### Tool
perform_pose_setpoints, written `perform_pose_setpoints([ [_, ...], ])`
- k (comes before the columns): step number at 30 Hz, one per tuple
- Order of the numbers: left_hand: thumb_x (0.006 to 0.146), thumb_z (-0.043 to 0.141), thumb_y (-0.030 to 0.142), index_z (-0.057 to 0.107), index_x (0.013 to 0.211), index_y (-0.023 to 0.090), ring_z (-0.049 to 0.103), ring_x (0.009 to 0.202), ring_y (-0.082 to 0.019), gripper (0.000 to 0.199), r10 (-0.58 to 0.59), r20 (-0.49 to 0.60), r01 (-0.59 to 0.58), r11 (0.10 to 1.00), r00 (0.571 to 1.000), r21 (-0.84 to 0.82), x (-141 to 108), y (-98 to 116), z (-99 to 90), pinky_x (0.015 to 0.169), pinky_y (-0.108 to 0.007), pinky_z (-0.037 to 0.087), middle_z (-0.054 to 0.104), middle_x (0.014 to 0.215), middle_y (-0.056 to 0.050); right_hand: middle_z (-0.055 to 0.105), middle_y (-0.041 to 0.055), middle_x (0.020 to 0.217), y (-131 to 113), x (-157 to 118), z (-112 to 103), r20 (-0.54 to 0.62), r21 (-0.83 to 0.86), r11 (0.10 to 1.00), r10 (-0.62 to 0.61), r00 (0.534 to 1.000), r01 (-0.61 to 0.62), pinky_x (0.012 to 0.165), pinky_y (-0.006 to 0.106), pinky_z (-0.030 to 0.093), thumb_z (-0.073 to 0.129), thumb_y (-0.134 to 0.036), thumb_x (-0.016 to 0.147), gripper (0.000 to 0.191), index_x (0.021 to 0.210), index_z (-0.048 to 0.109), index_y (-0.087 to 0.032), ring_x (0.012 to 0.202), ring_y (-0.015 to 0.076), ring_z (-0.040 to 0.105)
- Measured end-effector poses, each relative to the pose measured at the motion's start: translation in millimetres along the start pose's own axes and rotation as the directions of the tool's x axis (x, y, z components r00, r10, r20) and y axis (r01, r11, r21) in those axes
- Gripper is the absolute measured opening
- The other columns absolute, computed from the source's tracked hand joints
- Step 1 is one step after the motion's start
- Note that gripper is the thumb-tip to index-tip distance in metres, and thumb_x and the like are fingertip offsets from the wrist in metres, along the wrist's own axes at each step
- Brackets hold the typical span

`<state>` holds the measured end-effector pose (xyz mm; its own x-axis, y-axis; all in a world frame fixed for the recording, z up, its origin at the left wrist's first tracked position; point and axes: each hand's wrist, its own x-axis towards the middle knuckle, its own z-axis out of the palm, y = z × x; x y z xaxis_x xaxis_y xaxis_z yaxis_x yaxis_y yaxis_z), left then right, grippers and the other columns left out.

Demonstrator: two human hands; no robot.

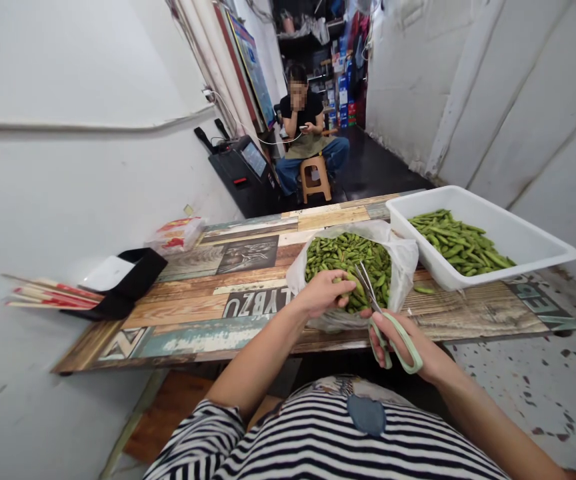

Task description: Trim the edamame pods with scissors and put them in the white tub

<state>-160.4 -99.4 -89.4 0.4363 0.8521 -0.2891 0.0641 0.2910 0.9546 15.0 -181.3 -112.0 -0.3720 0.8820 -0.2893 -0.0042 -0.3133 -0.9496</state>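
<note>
My left hand (327, 292) is closed, thumb and fingers pinched on a green edamame pod (351, 277) above a full bag. In my right hand (416, 333) is a pair of scissors (402, 341) with pale green handles, my fingers through the loops. Its metal blades are parted and point up and away from me, close beside the pod at my left fingers. Beneath both hands, an opened white plastic bag (404, 261) holds a heap of edamame pods (344, 252). To the right, a white plastic tub (533, 245) contains more pods (455, 243).
One loose pod (424, 290) lies on the patterned wooden table (263, 283) between bag and tub. A black holder (138, 280) with chopsticks (58, 293) and a plastic packet (177, 233) are at the left. Beyond the table, a person (305, 127) sits holding a phone.
</note>
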Motion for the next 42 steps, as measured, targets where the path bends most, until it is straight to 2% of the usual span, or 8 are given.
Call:
perform_pose_setpoints([
  [4, 0.062, 0.072, 0.031, 0.05, 0.075, 0.013, 0.039, 0.04, -0.002, 0.032, 0.071, -0.13, -0.087, 0.989, 0.989, -0.121, 2, -5, 0.2, 0.043, -0.016, 0.022, 0.056, 0.058, 0.003, 0.049, -0.0053, 0.058, 6, -2, 0, 0.003, -0.108, 0.993, -0.049, 0.999, 0.049, 0.044, 0.022, 0.042, 0.047, -0.057, 0.084, 0.046, 0.107, 0.049, -0.016, 0.045, 0.01, 0.048],
  [9, 0.062, 0.073, 0.035, 0.06, 0.083, 0.012, 0.036, 0.039, -0.004, 0.035, 0.14, -0.294, -0.101, 0.985, 0.946, 0.143, -3, -3, 1.6, 0.043, -0.018, 0.025, 0.045, 0.045, 0.008, 0.051, -0.0045, 0.058, 12, -2, -7, -0.036, -0.269, 0.96, -0.088, 0.995, 0.075, 0.045, 0.023, 0.043, 0.047, -0.053, 0.086, 0.043, 0.111, 0.051, -0.018, 0.047, 0.0117, 0.05],
  [18, 0.063, 0.071, 0.04, 0.068, 0.073, 0.012, 0.045, 0.054, -0.007, 0.03, 0.267, -0.271, -0.114, 0.875, 0.925, 0.471, -5, -5, -3.0, 0.054, -0.021, 0.035, 0.062, 0.067, 0.0, 0.046, -0.0068, 0.049, 3, 0, -9, -0.036, -0.361, 0.931, -0.076, 0.996, 0.058, 0.04, 0.021, 0.04, 0.049, -0.05, 0.086, 0.036, 0.105, 0.055, -0.019, 0.039, 0.0102, 0.046],
  [22, 0.063, 0.07, 0.039, 0.069, 0.073, 0.012, 0.049, 0.062, -0.01, 0.029, 0.285, -0.267, -0.1, 0.833, 0.921, 0.544, -3, -6, -4.8, 0.062, -0.023, 0.037, 0.064, 0.069, -0.001, 0.043, -0.0074, 0.044, 5, 1, -10, -0.033, -0.354, 0.935, -0.047, 0.998, 0.032, 0.036, 0.02, 0.037, 0.049, -0.051, 0.085, 0.035, 0.097, 0.056, -0.019, 0.036, 0.0099, 0.043],
  [27, 0.064, 0.069, 0.038, 0.069, 0.071, 0.013, 0.052, 0.067, -0.012, 0.026, 0.29, -0.217, -0.115, 0.805, 0.932, 0.583, -1, -6, -2.4, 0.067, -0.023, 0.038, 0.064, 0.068, 0.0, 0.047, -0.0059, 0.05, 7, -1, -11, -0.031, -0.353, 0.935, -0.041, 0.999, 0.027, 0.04, 0.022, 0.042, 0.047, -0.053, 0.085, 0.04, 0.105, 0.054, -0.019, 0.041, 0.0117, 0.048],
  [37, 0.061, 0.073, 0.034, 0.068, 0.069, 0.013, 0.057, 0.072, -0.013, 0.023, 0.278, -0.191, -0.146, 0.846, 0.941, 0.513, 4, -7, -2.9, 0.072, -0.025, 0.04, 0.066, 0.072, -0.001, 0.044, -0.0073, 0.05, 15, 7, -12, -0.071, -0.221, 0.975, 0.021, 0.997, -0.036, 0.031, 0.021, 0.036, 0.055, -0.057, 0.077, 0.037, 0.082, 0.051, -0.02, 0.034, 0.0087, 0.041],
  [39, 0.061, 0.073, 0.032, 0.065, 0.072, 0.013, 0.053, 0.062, -0.01, 0.023, 0.279, -0.246, -0.158, 0.894, 0.928, 0.419, 4, -4, -2.1, 0.063, -0.023, 0.039, 0.062, 0.065, 0.001, 0.045, -0.0067, 0.053, 16, 8, -11, -0.084, -0.17, 0.985, 0.009, 0.996, -0.023, 0.033, 0.021, 0.038, 0.052, -0.059, 0.079, 0.04, 0.089, 0.051, -0.02, 0.036, 0.0088, 0.041],
  [42, 0.065, 0.071, 0.032, 0.056, 0.075, 0.014, 0.04, 0.044, -0.005, 0.026, 0.158, -0.269, -0.127, 0.984, 0.95, 0.129, 3, 2, 0.2, 0.045, -0.018, 0.026, 0.049, 0.05, 0.006, 0.047, -0.0046, 0.058, 12, 6, -7, -0.076, -0.108, 0.994, -0.019, 0.997, 0.01, 0.04, 0.025, 0.043, 0.047, -0.062, 0.081, 0.046, 0.1, 0.048, -0.019, 0.042, 0.011, 0.046],
])
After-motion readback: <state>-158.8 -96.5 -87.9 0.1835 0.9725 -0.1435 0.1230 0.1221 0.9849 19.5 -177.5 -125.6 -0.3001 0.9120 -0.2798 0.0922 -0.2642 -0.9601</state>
